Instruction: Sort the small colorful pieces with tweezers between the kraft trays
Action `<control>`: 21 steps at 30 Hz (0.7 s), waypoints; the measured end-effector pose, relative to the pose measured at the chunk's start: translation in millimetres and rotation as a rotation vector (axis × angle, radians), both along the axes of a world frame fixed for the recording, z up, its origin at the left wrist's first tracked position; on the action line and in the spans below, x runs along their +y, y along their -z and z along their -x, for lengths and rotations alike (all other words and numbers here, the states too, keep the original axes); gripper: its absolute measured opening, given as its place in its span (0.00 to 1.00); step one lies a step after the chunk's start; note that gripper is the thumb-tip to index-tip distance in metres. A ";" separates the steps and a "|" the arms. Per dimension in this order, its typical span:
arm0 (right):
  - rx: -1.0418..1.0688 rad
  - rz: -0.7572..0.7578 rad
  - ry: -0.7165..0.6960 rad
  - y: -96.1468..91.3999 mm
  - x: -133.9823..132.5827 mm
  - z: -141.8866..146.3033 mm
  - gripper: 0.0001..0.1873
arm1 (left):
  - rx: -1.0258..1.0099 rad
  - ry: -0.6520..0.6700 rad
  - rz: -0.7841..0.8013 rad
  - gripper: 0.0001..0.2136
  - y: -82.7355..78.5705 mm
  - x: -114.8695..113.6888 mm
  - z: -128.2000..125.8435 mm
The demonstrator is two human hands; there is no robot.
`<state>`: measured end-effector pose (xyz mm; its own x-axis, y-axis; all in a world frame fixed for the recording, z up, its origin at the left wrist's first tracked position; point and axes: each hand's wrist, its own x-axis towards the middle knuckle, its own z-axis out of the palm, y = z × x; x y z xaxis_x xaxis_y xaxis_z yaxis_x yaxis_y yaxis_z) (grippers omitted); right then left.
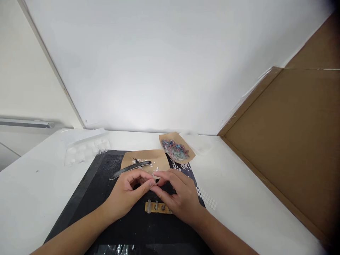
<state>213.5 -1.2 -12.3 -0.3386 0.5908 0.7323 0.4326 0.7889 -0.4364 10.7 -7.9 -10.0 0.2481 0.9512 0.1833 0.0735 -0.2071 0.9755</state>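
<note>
My left hand (pixel 132 189) and my right hand (pixel 180 193) meet at the fingertips above a black mat (pixel 98 198). Both are closed in a pinch, and whatever sits between the fingers is too small to make out. Just below them lies a short wooden strip (pixel 160 208) carrying clear narrow pieces and small dark round spots; its right end is hidden by my right hand. Behind my hands, a brown paper sheet (pixel 162 156) bears small white bits. A dark curved nail file (pixel 131 169) rests across its left edge.
At the back, another brown paper (pixel 176 137) holds a heap of coloured shiny pieces. A clear plastic tray (pixel 86 150) stands at the left rear. Rows of white tabs (pixel 205 197) lie beside the mat's right edge. A cardboard panel (pixel 287 141) borders the right side.
</note>
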 end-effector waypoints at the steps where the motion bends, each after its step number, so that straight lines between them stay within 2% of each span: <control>1: -0.005 -0.004 -0.008 0.2 0.6 -0.3 0.14 | 0.008 -0.003 -0.001 0.10 0.1 0.3 0.3; 11: -0.033 -0.073 -0.042 -7.2 3.9 -8.5 0.15 | 0.078 0.000 -0.007 0.11 -3.0 -1.5 1.8; 17: -0.006 -0.071 -0.074 -13.7 4.2 -10.9 0.12 | 0.124 -0.003 -0.084 0.10 -5.3 -3.6 1.4; 21: -0.031 -0.037 -0.097 -16.6 5.0 -15.5 0.10 | 0.203 0.013 -0.209 0.11 -6.8 -2.8 1.5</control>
